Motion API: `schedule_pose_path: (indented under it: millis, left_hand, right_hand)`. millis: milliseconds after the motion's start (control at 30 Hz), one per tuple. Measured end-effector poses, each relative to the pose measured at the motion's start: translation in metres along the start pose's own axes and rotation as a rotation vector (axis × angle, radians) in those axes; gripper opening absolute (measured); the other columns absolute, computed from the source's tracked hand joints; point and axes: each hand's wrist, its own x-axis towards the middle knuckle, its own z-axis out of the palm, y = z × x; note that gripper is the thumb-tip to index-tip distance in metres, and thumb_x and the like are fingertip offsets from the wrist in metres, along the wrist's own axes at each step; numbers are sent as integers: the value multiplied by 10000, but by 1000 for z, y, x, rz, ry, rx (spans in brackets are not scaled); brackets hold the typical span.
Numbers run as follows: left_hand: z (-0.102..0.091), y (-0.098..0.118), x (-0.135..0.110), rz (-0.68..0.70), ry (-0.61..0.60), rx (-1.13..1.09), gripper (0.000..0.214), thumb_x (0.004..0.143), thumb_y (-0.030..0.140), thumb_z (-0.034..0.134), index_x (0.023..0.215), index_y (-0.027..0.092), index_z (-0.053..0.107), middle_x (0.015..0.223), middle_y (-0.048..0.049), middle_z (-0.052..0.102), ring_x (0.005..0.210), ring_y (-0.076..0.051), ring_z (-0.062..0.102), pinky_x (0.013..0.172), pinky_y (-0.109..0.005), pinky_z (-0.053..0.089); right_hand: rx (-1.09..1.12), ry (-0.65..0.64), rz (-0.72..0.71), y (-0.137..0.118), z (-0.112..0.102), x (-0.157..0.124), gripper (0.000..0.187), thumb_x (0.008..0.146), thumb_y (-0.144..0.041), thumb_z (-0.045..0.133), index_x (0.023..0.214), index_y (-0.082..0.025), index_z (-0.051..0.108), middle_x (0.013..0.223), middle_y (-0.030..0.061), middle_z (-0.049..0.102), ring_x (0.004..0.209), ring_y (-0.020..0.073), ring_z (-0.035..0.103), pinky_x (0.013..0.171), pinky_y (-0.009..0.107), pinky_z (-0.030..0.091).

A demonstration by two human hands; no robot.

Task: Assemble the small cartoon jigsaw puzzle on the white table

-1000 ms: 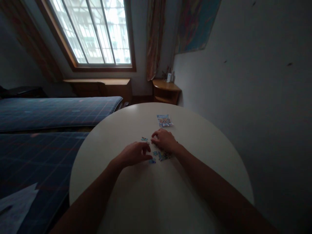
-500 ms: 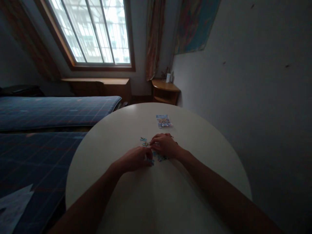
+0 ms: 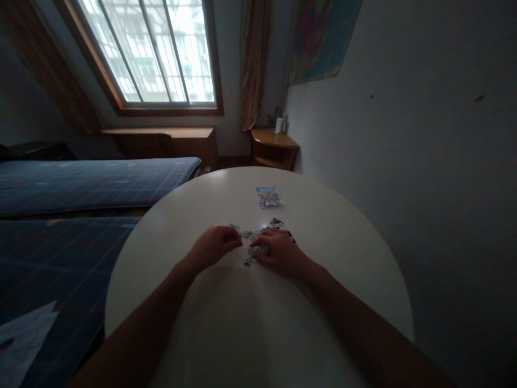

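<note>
Dimly lit, a round white counter [image 3: 323,226] carries loose puzzle pieces [image 3: 252,235] at its middle. The left hand [image 3: 216,249] is curled, fingertips pinched beside them; whether it grips one is unclear. The right hand [image 3: 278,253] lies half-open over several. A careless sweep of either wrist could scatter them.

puzzle pieces [image 3: 251,235] | small, colourful, flat, loose cluster | between left hand [image 3: 214,248] and right hand [image 3: 279,251], some beneath right fingertips

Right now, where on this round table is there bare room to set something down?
The table is bare on the left, between its rim and the left hand, on the right beyond the right hand, and behind the picture card. The middle is crowded: puzzle pieces lie between and around the hands.
</note>
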Motion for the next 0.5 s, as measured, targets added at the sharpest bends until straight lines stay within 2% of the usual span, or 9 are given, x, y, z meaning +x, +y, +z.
schedule_pose_path:
  millis: [167,333,500]
  left_hand:
    - [1,-6,1,33,-10,78,286,860,400,588,988,218,768,846,-41,759,738,-189,677,685,-266,451]
    - [5,-2,-2,28,-54,181,326,861,458,590,1023,225,751,720,-21,706,630,-168,626,581,-252,395]
    - [3,2,-4,32,-67,236,322,870,468,592,1037,231,733,769,-31,716,665,-179,642,598,-257,401]
  right_hand:
    - [-53,-5,48,16,-5,-4,264,859,-390,701,1080,-250,735,1175,95,687,1132,271,586,979,453,390]
    - [39,-102,-96,31,-11,-6,256,863,-333,693,1111,-285,738,1220,80,670,1160,242,580,1022,436,398]
    - [43,-68,-25,38,-17,-7,407,780,-338,771,1175,-261,712,1275,101,652,1199,273,567,1040,464,416]
